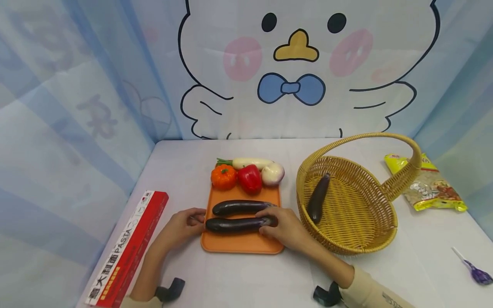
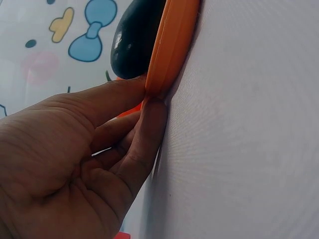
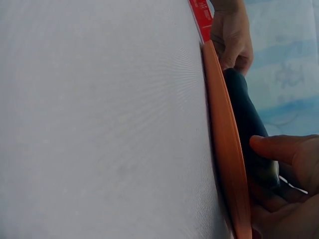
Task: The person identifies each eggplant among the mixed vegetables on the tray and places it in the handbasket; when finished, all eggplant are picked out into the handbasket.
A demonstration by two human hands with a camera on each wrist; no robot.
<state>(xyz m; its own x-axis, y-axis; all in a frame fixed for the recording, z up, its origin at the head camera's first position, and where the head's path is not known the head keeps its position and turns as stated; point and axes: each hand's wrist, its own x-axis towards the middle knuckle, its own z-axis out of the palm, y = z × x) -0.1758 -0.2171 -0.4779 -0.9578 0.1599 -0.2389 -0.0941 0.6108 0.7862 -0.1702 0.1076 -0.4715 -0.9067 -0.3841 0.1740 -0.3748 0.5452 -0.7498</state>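
Observation:
An orange tray [image 1: 242, 245] lies on the table with two dark eggplants across it, the far eggplant [image 1: 239, 207] and the near eggplant [image 1: 233, 225]. My left hand [image 1: 184, 229] pinches the tray's left rim; the left wrist view shows the thumb on the rim and a finger under it. At the other side, my right hand [image 1: 288, 227] holds the right end of the near eggplant between thumb and fingers, which hide that end. The tray's back part bears an orange pumpkin [image 1: 224, 177], a red bell pepper [image 1: 249, 179], a white radish [image 1: 250, 163] and a pale purple-white round vegetable [image 1: 272, 174].
Right of the tray stands a wicker basket [image 1: 358, 214] with a tall handle and another eggplant [image 1: 319, 199] inside. A yellow food bag [image 1: 435, 188] lies behind it, a purple lollipop [image 1: 479, 273] at far right. The red pasta box [image 1: 129, 248] lies beside my left arm.

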